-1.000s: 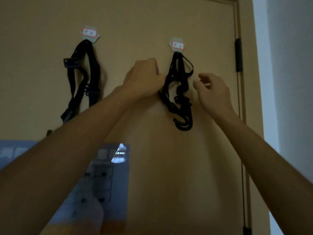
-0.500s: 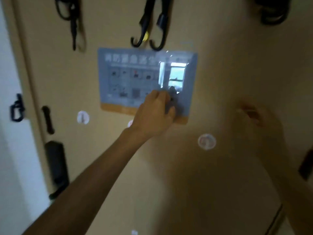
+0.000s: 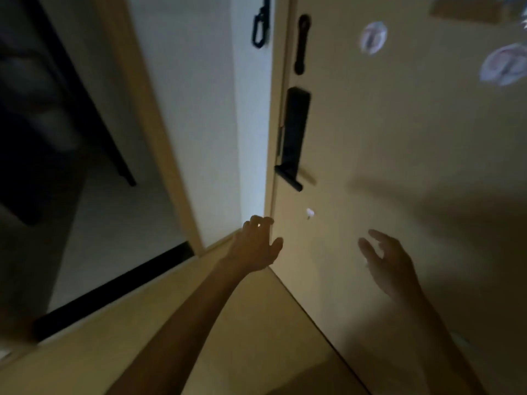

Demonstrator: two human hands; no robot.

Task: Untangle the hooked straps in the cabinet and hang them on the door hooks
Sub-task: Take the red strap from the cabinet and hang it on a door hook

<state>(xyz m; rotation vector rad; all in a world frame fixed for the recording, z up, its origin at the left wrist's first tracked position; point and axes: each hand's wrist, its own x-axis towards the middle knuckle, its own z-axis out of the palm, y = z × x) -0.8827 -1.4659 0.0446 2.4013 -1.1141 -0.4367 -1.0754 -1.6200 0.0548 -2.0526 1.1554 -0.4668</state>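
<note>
1. Head view: looking down past two bare forearms at the lower part of the door (image 3: 399, 166) and the floor (image 3: 228, 337), all of it dim and smeared by motion.
2. Showing the left grip (image 3: 253, 246) released, fingers spread and loosely bent, apparently holding nothing, hovering at the door's latch edge below the black lock handle (image 3: 293, 132); not showing whether it is touching the door.
3. Showing the right grip (image 3: 390, 266) released too, fingers nearly straight, carrying nothing, hanging in front of the door face.
4. Finding no strap in either grip or anywhere in view; catching two pale door hooks (image 3: 373, 37) bare at upper right, well above both grips, and a small pale piece (image 3: 310, 213) just above the left grip, too blurred to identify.
5. Taking the dark mass (image 3: 42, 109) at far left for possibly the cabinet, though too blurred to confirm.
6. Judging the step as fetching a strap from the cabinet: doing it well probably meaning picking out one end hook, tracing that single strap along its length, and easing it free rather than yanking the tangle.
7. Likely worth carrying it bunched and seating the loop fully on a bare hook, loading gently in case a stick-on mount peels.
</note>
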